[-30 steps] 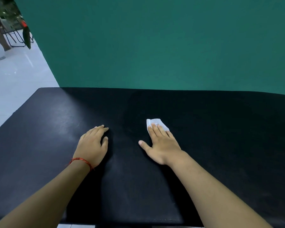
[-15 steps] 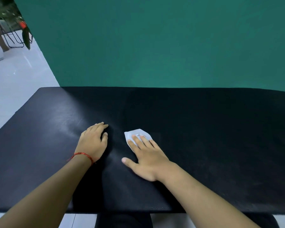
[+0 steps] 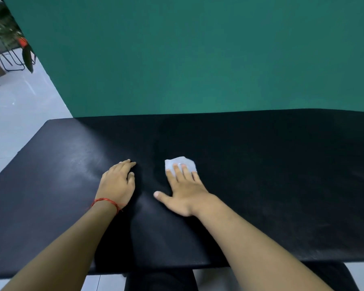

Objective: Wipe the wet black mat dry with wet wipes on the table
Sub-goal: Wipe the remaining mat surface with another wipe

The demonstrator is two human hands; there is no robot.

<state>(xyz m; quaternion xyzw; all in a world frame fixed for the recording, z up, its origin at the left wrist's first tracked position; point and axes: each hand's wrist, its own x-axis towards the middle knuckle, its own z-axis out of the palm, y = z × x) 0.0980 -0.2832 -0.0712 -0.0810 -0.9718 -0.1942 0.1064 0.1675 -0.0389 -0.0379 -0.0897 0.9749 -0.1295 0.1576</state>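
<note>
Two hands on a black mat (image 3: 261,185) by a green wall (image 3: 198,59).
The right hand (image 3: 185,194) presses a white wipe (image 3: 180,163) with flat fingers; the left hand (image 3: 117,183) lies flat, holding nothing.

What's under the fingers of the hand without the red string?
The right hand presses a white wet wipe on the black mat. The fingers cover its near part, so its whole shape cannot be seen.

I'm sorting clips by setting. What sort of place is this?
Likely an indoor studio or recording set-up: a plain green backdrop stands right behind the black mat, with a pale tiled floor at the left.
</note>
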